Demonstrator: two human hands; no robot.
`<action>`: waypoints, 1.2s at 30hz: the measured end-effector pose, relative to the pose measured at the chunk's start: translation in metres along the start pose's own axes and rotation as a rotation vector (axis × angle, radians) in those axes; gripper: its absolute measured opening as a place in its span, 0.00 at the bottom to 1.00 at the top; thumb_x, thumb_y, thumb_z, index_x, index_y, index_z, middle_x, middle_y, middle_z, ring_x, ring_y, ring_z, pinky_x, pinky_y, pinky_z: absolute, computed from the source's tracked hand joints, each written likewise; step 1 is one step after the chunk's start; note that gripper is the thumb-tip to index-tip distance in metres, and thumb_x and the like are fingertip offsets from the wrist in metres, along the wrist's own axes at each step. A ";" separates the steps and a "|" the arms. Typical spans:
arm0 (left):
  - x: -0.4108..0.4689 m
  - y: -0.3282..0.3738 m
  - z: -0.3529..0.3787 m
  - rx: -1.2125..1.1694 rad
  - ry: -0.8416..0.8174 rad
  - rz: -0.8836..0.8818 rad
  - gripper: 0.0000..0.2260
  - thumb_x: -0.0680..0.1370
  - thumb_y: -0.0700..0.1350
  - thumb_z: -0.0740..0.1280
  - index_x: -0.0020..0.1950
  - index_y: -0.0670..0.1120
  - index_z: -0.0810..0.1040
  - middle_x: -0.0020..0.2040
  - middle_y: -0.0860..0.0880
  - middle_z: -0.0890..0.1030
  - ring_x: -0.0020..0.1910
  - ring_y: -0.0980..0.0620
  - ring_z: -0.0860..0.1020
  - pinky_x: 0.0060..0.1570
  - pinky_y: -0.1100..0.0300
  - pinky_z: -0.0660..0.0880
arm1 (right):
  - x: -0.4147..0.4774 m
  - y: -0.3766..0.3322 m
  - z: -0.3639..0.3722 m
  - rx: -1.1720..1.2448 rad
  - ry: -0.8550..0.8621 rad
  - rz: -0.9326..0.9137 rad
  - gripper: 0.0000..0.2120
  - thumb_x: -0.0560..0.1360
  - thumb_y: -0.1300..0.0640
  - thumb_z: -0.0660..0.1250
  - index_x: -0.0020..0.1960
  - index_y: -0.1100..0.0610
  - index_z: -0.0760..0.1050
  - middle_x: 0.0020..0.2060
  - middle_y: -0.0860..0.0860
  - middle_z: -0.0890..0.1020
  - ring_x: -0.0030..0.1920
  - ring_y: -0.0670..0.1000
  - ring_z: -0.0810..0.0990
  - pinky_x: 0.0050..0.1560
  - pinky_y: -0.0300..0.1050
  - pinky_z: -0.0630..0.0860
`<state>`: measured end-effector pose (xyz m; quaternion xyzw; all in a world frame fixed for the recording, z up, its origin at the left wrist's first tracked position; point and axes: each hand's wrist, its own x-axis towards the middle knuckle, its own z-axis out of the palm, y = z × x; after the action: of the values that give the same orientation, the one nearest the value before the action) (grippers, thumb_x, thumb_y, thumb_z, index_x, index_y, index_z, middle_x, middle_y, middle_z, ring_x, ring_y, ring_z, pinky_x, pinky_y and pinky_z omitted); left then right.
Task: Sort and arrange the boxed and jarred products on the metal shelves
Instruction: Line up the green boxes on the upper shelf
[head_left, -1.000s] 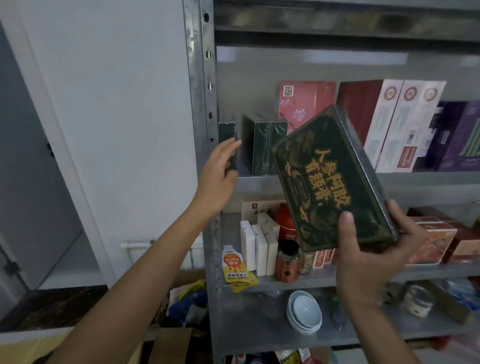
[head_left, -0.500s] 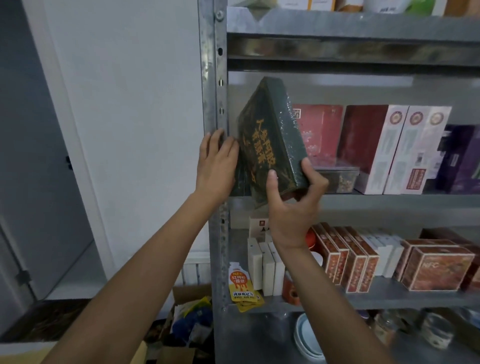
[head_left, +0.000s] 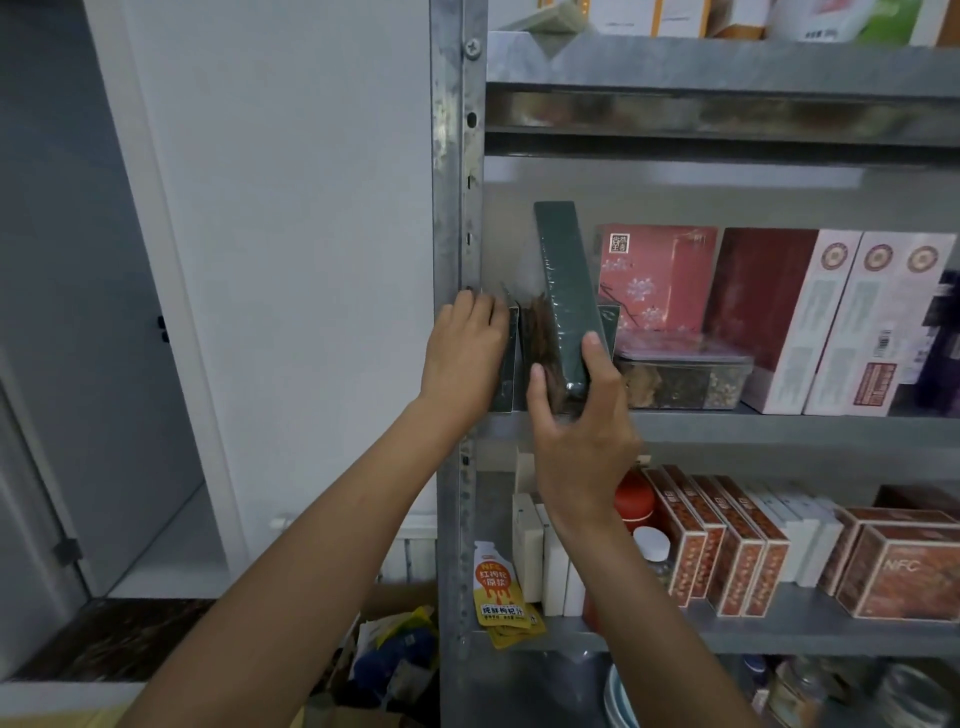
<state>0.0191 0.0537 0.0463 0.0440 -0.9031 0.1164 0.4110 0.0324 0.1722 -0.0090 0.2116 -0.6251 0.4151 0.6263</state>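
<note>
A person's right hand (head_left: 576, 415) holds a large dark green box (head_left: 563, 280) at the left end of the middle metal shelf (head_left: 779, 423), centre of the frame. The thumb is clamped on the box's left face and the fingers (head_left: 597, 358) are curled round its right edge, gripping low, at the bottom corner.

The box stands on its narrow end with its plain spine toward the camera. Its long axis is close to upright, the top tipped slightly left and rising well above the hand. Its foot appears to be at or just above the shelf edge; contact cannot be made out.

The left hand (head_left: 465, 358), just beside the upright post (head_left: 457, 208), lies with straight fingers flat against a small green box (head_left: 506, 364), pressing it toward the post. A second small green box (head_left: 609, 325) shows just right of the big one. The slot between the two, directly behind the held box, looks to be the target. The move seems to turn on sliding the box straight back, spine upright, with the right hand doing the work.

The box is glossy under clear film. Its broad left face is a brown-gold blur, the print unreadable.

To the right stand a pink floral box (head_left: 657, 280), a clear lidded tub (head_left: 685, 379) and tall red-and-white cartons (head_left: 810, 322).
</note>
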 end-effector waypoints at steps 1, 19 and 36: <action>0.001 0.000 -0.002 -0.008 -0.010 0.003 0.27 0.76 0.39 0.67 0.74 0.41 0.64 0.66 0.43 0.72 0.63 0.45 0.69 0.58 0.56 0.65 | 0.003 -0.001 0.000 -0.033 -0.021 -0.019 0.22 0.75 0.54 0.70 0.64 0.57 0.65 0.50 0.60 0.84 0.44 0.55 0.85 0.40 0.43 0.80; 0.004 -0.006 -0.006 -0.129 -0.090 0.015 0.21 0.77 0.40 0.65 0.70 0.42 0.68 0.67 0.44 0.70 0.50 0.42 0.79 0.41 0.53 0.74 | 0.046 0.039 0.059 -0.231 -0.375 0.022 0.23 0.80 0.45 0.53 0.50 0.59 0.81 0.66 0.61 0.73 0.65 0.56 0.57 0.66 0.64 0.62; 0.009 0.002 0.001 0.086 -0.090 0.014 0.34 0.73 0.65 0.67 0.68 0.40 0.66 0.67 0.39 0.69 0.42 0.43 0.81 0.33 0.56 0.66 | 0.073 0.079 0.055 -0.387 -0.706 -0.027 0.23 0.83 0.44 0.47 0.75 0.46 0.64 0.78 0.54 0.52 0.78 0.57 0.45 0.73 0.60 0.32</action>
<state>0.0121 0.0555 0.0517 0.0604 -0.9152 0.1559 0.3667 -0.0718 0.1922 0.0482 0.2274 -0.8655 0.1833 0.4069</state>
